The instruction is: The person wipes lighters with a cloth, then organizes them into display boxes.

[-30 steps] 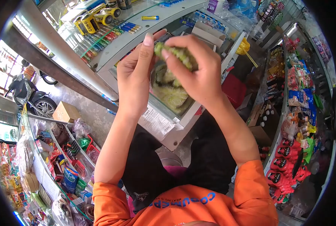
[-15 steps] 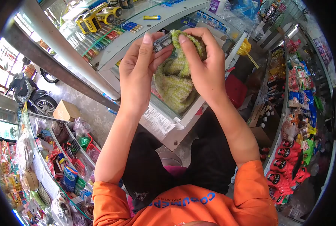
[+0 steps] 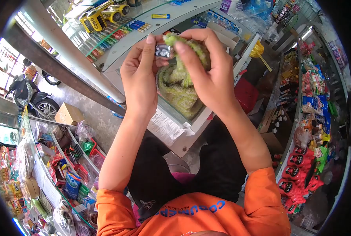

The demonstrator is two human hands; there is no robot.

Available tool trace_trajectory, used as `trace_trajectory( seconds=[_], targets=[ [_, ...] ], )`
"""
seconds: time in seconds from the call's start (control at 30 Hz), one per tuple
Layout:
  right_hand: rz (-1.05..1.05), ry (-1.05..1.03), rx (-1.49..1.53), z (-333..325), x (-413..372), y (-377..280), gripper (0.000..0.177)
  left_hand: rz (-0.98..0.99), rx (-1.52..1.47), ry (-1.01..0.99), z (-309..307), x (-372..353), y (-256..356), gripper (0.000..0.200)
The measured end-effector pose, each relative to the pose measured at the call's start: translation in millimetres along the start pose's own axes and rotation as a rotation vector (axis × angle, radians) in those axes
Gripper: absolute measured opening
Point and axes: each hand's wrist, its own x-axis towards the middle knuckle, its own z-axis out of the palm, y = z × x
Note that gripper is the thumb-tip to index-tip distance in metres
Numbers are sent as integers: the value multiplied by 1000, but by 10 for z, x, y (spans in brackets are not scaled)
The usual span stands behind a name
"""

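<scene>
My left hand is closed on a small dark and silver pack, pinched between thumb and fingers; it looks like batteries in clear wrap. Close on its right, my right hand is closed on a fuzzy yellow-green cloth, with the thumb over a bunched end next to the pack. The rest of the cloth hangs down over the glass-edged case. The right thumb is blurred.
Beyond my hands runs a glass counter with markers and a yellow tube. A cardboard box and a motorbike are at left. Goods fill shelves on both sides; red packs lie at right.
Both hands have shifted slightly left with the pack and the cloth. The pack is turned, showing more of its silver face, and the bunched cloth end has moved left.
</scene>
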Motion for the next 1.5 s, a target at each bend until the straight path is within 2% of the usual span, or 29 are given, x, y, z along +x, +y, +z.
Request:
trace_trajectory(
  seconds=[0.07,0.17,0.37,0.53,0.63,0.77,0.83,0.87,0.93,1.07,1.2,1.27,1.33,1.47,1.5],
  targets=[
    [-19,-38,3,17,2,-19,22,15,4,33,76,-23,5,35],
    [-194,-61,-96,66,-2,-11,29,14,3,52,83,-40,12,34],
    [-241,23,-196,97,6,29,26,-52,24,-29,96,-104,32,38],
    [-152,112,-187,19,42,62,24,-28,85,-173,154,-133,51,42],
    [-104,161,-150,-33,61,139,23,-10,89,-185,210,-155,69,44],
    [-99,160,-110,-49,39,112,21,-16,85,-155,202,-141,51,46],
    [-59,69,-74,-66,7,-1,18,-27,22,-137,177,-137,45,46],
    [-58,70,-73,-63,6,4,18,-37,-39,-115,152,-136,42,46],
    [-217,-1,-137,-49,2,28,14,-4,2,-135,107,-119,35,46],
    [-79,95,-166,-63,37,158,13,-45,-18,-95,157,-113,56,44],
    [-149,48,-160,-66,42,-10,13,-23,-3,-143,157,-146,48,41],
    [-158,50,-211,-127,54,119,15,-29,-7,-116,165,-117,56,41],
    [-26,72,-200,-149,77,161,17,0,36,-115,151,-95,57,41],
    [-178,31,-137,-106,62,7,18,-10,29,-162,97,-124,-8,41],
    [-152,34,-159,-120,62,87,17,-24,26,-149,101,-91,-9,41]
  ],
)
